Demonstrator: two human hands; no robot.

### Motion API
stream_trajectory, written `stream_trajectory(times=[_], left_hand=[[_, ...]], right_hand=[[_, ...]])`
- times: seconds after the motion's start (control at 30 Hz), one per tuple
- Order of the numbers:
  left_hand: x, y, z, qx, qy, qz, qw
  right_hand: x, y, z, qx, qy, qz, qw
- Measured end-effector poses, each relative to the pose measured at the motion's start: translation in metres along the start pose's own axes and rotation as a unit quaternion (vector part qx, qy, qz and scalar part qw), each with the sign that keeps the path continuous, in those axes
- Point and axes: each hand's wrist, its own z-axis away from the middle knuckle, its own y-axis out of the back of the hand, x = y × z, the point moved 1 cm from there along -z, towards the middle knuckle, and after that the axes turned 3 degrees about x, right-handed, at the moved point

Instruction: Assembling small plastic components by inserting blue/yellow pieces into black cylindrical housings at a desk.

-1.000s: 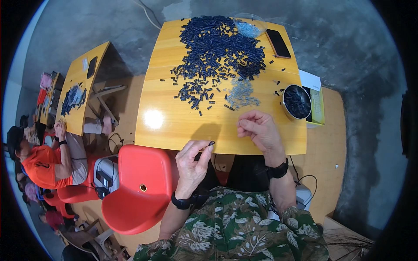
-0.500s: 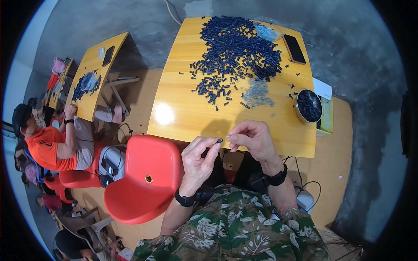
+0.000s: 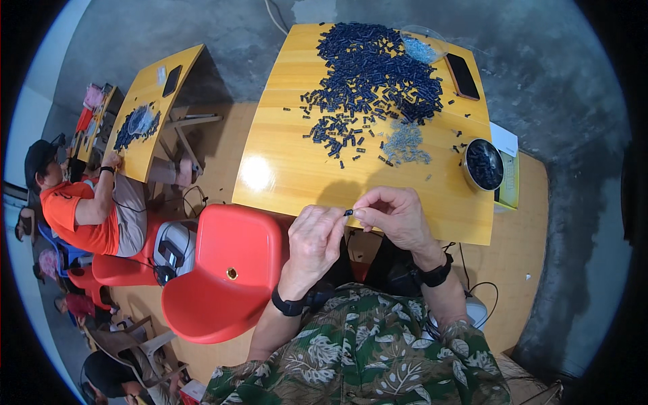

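My left hand (image 3: pixel 314 239) pinches a small black cylindrical part (image 3: pixel 348 212) between thumb and forefinger, just past the table's near edge. Against the part's other end, my right hand (image 3: pixel 395 216) has its thumb and forefinger pressed together; whatever they grip is too small to make out. Beyond my hands a large heap of similar black parts (image 3: pixel 378 74) covers the far middle of the wooden table (image 3: pixel 280 138). Beside its near edge lies a pile of tiny silvery pieces (image 3: pixel 406 143).
A metal bowl (image 3: pixel 501 177) of black parts stands at the table's right edge. At the back are a clear dish (image 3: pixel 420 48) with small bluish pieces and a phone (image 3: pixel 462 75). A red chair (image 3: pixel 223 270) is at my left; a person in orange (image 3: pixel 81 216) sits at another table.
My hands have come together, so the right fingertips now meet the black part. A small pale piece seen at the right fingertips before is now hidden. The view has shifted slightly.
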Motion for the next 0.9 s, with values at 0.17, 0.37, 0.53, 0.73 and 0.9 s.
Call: stream_trajectory(times=[0.17,0.37,0.53,0.73,0.9], left_hand=[[-0.005,0.004,-0.002,-0.021,-0.042,-0.015,0.999],[-0.004,0.0,-0.003,-0.037,-0.001,0.067,0.997],[-0.002,0.001,-0.003,-0.034,0.05,0.073,0.996],[-0.007,0.0,-0.001,-0.021,0.032,0.058,0.998],[-0.01,-0.004,0.005,-0.027,0.007,0.036,0.999]], right_hand=[[-0.008,0.001,-0.004,-0.013,0.052,0.147,0.988],[0.021,0.016,-0.021,-0.136,-0.104,-0.143,0.975],[0.034,0.009,-0.017,-0.106,-0.187,-0.333,0.918],[0.037,0.005,-0.014,-0.118,-0.172,-0.243,0.947],[0.044,-0.001,-0.01,-0.096,-0.178,-0.3,0.932]])
